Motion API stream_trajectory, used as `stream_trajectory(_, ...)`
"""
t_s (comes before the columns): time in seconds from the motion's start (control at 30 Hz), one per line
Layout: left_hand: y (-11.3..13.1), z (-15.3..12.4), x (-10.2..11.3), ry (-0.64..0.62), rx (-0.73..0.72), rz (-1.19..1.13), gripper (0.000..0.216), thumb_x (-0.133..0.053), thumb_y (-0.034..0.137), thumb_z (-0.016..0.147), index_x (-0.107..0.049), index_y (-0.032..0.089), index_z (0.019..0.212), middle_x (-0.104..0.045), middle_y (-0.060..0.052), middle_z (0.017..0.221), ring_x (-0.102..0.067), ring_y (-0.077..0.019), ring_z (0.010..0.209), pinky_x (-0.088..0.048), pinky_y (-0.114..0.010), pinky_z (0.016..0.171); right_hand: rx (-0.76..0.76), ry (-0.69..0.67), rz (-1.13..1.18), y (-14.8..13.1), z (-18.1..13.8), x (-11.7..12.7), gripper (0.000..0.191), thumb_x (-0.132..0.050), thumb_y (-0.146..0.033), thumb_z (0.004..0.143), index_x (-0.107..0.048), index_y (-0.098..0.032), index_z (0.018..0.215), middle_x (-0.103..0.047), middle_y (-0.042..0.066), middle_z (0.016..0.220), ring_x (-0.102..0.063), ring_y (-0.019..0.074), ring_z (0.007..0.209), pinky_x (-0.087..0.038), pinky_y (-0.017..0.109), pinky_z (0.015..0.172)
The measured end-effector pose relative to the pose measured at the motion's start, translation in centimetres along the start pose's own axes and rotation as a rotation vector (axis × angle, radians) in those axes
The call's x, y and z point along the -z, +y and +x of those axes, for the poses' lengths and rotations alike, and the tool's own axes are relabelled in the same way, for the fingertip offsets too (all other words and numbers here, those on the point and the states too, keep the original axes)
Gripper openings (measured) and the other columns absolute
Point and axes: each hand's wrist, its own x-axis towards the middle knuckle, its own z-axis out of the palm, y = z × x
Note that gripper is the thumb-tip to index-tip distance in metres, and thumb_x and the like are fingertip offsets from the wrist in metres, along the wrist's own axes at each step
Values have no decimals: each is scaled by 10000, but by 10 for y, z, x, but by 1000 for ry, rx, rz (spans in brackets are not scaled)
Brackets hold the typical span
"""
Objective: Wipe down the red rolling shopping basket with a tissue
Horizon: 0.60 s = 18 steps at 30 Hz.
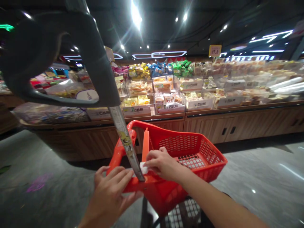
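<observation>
A red plastic shopping cart (163, 193) with a slotted basket stands in front of me. My left hand (110, 188) is closed over the cart's near left rim, fingers on top and thumb lower down. A worn metal post (124, 139) rises from that rim to a thick dark grey handle (104, 69) at upper left. Beside the foot of the post, my right hand (162, 163) pinches a small white wipe (143, 167) against the red plastic. Whether it is paper or cloth I cannot tell. My right forearm crosses in front of the basket's near side.
Behind the cart runs a long wooden display counter (204, 128) with clear bins of packaged food (169, 99). Colourful wrapped packs (182, 68) are heaped at the back. A yellow price sign (215, 50) stands above. Grey shiny floor (258, 177) lies to the right. A lower wire-grid rack (175, 217) sits under the basket.
</observation>
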Motion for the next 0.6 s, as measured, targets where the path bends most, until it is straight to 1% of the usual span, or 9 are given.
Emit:
stream_trajectory(0.07, 8, 2, 0, -16, 22, -8, 242, -593, 489, 787, -637, 282, 904, -708, 42, 845, -626, -187, 795, -254, -405, 860, 50, -106, -62, 5, 11, -6, 157, -590, -213, 868, -676, -264, 989, -625, 14, 1014, -550, 147, 844, -240, 349, 817)
stream_trajectory(0.1, 11, 3, -2, -27, 33, -15, 210, -582, 470, 802, -641, 280, 869, -702, 48, 797, -619, -171, 755, -258, -393, 846, 43, -131, -92, 8, 15, -8, 168, -581, -211, 872, -674, -265, 1001, -626, 19, 1011, -547, 153, 847, -236, 353, 812)
stream_trajectory(0.2, 14, 2, -9, -27, 74, -27, 198, -565, 410, 825, -622, 248, 727, -664, 52, 666, -585, -142, 660, -275, -370, 821, 2, -143, -136, 12, 22, -9, 210, -536, -163, 886, -668, -256, 1021, -632, 26, 1003, -542, 166, 883, -230, 351, 792)
stream_trajectory(0.27, 14, 1, -12, 20, 80, -34, 223, -551, 379, 834, -601, 236, 671, -645, 49, 626, -568, -137, 632, -288, -362, 805, 63, -176, -104, 11, 22, -7, 187, -547, -162, 871, -672, -248, 980, -643, 13, 984, -543, 168, 890, -228, 345, 784)
stream_trajectory(0.33, 14, 2, -14, 84, 66, -42, 228, -537, 351, 840, -593, 233, 653, -631, 49, 599, -554, -130, 604, -298, -349, 773, 157, -216, -56, 10, 21, -6, 155, -564, -175, 854, -675, -251, 931, -653, -4, 958, -545, 169, 893, -226, 342, 785)
stream_trajectory(0.37, 14, 3, -14, 113, 58, -43, 231, -533, 340, 841, -588, 231, 645, -622, 50, 585, -548, -126, 591, -300, -343, 755, 180, -222, -41, 10, 22, -6, 152, -566, -175, 849, -676, -254, 917, -658, -9, 951, -547, 171, 896, -226, 342, 785)
stream_trajectory(0.43, 14, 5, -13, 151, 41, -38, 245, -533, 324, 840, -571, 227, 619, -600, 56, 555, -534, -119, 564, -302, -335, 728, 144, -194, -44, 16, 27, -8, 179, -561, -156, 845, -681, -262, 926, -666, -12, 954, -555, 171, 888, -224, 343, 778)
stream_trajectory(0.53, 14, 6, -13, 179, 23, -27, 271, -532, 314, 840, -546, 221, 586, -574, 60, 525, -523, -111, 544, -306, -331, 719, 5, -134, -69, 27, 36, -11, 209, -556, -132, 842, -696, -259, 930, -671, -3, 971, -566, 178, 893, -220, 342, 763)
stream_trajectory(0.6, 13, 6, -14, 187, 26, -29, 274, -536, 311, 837, -539, 219, 579, -571, 59, 522, -520, -112, 543, -308, -332, 720, -4, -137, -56, 31, 39, -11, 210, -554, -122, 838, -701, -255, 910, -671, -5, 966, -568, 180, 910, -219, 338, 761)
